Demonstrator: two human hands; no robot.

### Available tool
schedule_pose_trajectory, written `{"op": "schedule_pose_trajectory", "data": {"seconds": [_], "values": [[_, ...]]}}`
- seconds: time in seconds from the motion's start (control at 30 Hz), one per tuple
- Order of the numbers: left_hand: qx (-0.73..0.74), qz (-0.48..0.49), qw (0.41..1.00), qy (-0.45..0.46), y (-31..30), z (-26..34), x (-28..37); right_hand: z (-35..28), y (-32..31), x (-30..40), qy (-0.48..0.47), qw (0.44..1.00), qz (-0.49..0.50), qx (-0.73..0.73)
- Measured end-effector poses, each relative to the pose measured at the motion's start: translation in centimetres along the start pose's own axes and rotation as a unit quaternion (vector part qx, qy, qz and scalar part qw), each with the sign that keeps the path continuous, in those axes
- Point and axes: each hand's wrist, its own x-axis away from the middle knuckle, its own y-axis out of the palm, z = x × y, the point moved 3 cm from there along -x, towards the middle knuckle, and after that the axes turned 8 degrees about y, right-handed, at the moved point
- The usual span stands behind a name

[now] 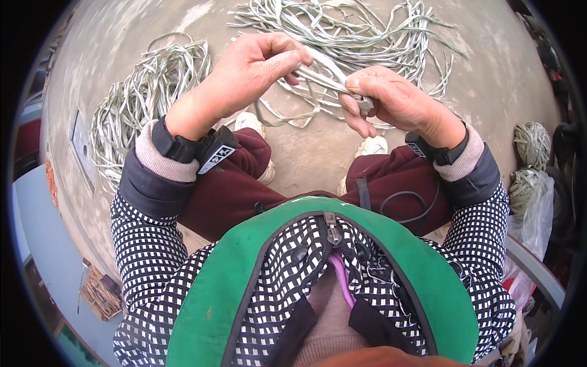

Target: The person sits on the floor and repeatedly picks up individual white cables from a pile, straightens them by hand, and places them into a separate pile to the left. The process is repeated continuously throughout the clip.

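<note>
Between my two hands runs a short stretch of pale, flat fibre strips (324, 79), twisted or folded together. My left hand (268, 69) pinches the strips between thumb and fingers at their upper left end. At the other end my right hand (383, 98) grips them between thumb and forefinger, with a folded end showing below the thumb. A loose strip (289, 120) hangs in a loop under the hands. Behind them, a spread bundle of pale green-white strips (367, 41) lies on the concrete floor.
A heap of similar strips (142, 96) lies on the floor at left. At right are wound balls of strip (532, 144) and a clear plastic bag (539, 220). A bundle of short sticks (100, 293) rests at lower left. My shoes (250, 124) stand below the hands.
</note>
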Motion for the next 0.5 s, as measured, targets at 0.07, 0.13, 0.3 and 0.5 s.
{"op": "schedule_pose_trajectory", "data": {"seconds": [0.07, 0.13, 0.3, 0.5], "values": [[0.000, -0.093, 0.991, -0.093, 0.4, -1.0, 0.0, 0.3, -0.2, -0.1, -0.002, 1.000, 0.007, 0.001], [-0.028, -0.183, 0.970, -0.158, 1.0, -1.5, 0.2, 0.6, 0.1, -0.4, 0.012, 1.000, 0.000, 0.022], [0.186, 0.020, 0.982, 0.036, 2.0, 0.4, -0.1, 0.8, 0.6, -1.3, -0.029, 0.998, 0.031, 0.055], [0.312, -0.090, 0.944, 0.062, 1.6, 1.5, 0.2, 0.7, 1.2, -1.2, -0.072, 0.979, 0.056, 0.182]]}}
